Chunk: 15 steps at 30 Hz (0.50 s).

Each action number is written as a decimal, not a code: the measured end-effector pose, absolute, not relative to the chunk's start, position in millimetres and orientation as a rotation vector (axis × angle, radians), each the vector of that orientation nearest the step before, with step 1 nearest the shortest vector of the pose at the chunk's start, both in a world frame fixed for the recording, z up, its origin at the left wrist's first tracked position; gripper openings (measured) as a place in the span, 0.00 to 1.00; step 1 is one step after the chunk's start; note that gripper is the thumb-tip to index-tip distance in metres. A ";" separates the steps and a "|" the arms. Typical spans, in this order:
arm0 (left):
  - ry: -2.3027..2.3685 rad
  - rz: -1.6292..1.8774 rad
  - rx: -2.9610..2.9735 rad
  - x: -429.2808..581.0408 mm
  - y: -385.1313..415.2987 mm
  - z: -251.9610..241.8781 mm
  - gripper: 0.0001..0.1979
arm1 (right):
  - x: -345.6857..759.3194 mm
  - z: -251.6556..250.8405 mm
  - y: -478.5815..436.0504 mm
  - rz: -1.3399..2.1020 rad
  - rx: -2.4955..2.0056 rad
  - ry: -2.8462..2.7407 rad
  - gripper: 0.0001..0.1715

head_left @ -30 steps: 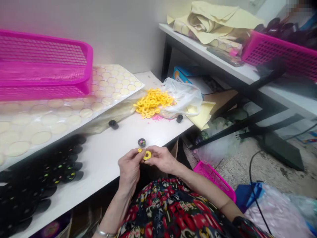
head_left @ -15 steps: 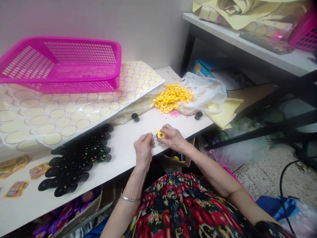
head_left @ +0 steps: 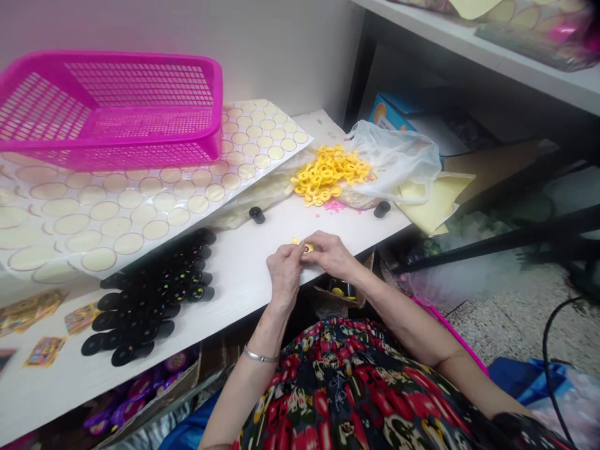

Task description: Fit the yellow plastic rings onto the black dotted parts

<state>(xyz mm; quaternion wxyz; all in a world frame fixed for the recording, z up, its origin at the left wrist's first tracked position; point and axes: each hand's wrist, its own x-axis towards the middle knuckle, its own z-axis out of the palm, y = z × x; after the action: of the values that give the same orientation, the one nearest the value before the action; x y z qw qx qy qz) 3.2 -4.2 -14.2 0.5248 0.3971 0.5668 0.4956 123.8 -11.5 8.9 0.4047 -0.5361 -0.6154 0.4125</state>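
Pinches a small yellow ring [head_left: 307, 247] between the fingertips of the left hand [head_left: 285, 270] and the right hand [head_left: 330, 255], both with fingers curled in close and meeting at the piece. Keeps it low at the front part of the white table [head_left: 244, 275], near the edge; cannot tell if touching. Has a pile of yellow rings [head_left: 328, 175] further back beside a clear plastic bag [head_left: 398, 162], rows of black discs [head_left: 154, 297] at the left, and a pink basket [head_left: 107, 106] on a sheet of round stickers [head_left: 140, 206].

glossy pink plastic mesh basket [head_left: 140, 134], crinkled clear plastic bag [head_left: 398, 162], smooth yellow plastic rings [head_left: 328, 175], matt white tabletop [head_left: 248, 275]
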 end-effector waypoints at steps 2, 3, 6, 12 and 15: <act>1.350 1.192 0.935 4.8 -5.8 -13.7 0.13 | 120.5 3.2 -13.3 1.234 -1.352 -1.264 0.15; 1.339 1.197 0.914 6.0 -7.0 -13.5 0.13 | 118.2 0.0 -14.5 1.309 -1.355 -1.131 0.17; 1.297 1.210 0.843 10.4 -11.5 -12.0 0.12 | 110.9 -7.8 -17.3 1.387 -1.356 -0.896 0.20; 1.309 1.197 0.771 15.9 -11.9 -10.2 0.12 | 105.0 -6.8 -14.4 1.441 -1.390 -0.700 0.16; 1.321 1.184 0.773 14.6 -6.7 -13.9 0.12 | 105.7 -5.1 -9.5 1.489 -1.430 -0.652 0.14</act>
<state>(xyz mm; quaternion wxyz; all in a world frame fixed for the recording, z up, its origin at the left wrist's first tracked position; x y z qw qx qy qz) 14.6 -6.7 -13.9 0.5675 0.3290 0.5620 0.5038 105.7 -9.5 -5.1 0.4690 -0.5832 -0.2661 0.6076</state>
